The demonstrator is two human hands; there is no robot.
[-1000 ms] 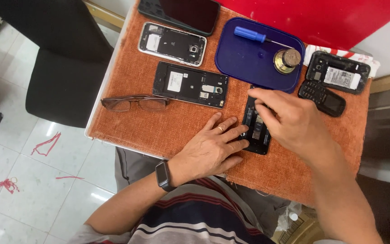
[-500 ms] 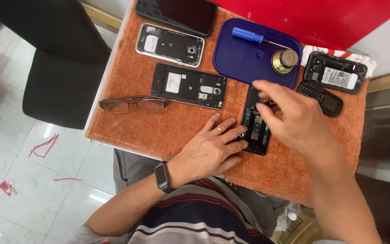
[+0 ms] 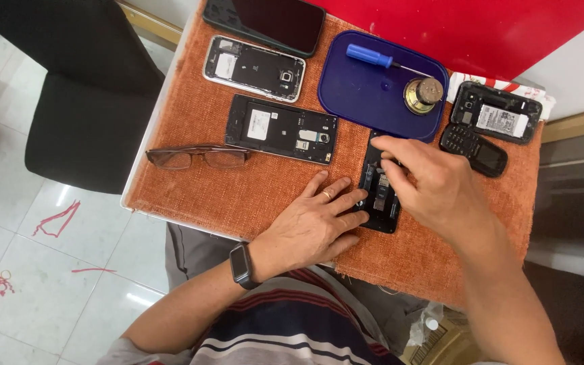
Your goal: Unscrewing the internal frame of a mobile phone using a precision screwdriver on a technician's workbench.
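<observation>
- Brown-framed glasses [image 3: 197, 157] lie near the desk's left edge; a nudge could knock them off.
- Left hand [image 3: 312, 226], fingers spread flat, steadies the opened black phone [image 3: 378, 196].
- Right hand [image 3: 434, 186] pinches at the phone's innards; what it pinches is hidden.
- Any slip could scatter small parts towards the blue plastic tray [image 3: 373, 88].

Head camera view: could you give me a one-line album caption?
Both hands, left and right, work on an opened black phone on an orange cloth-covered table.
</observation>
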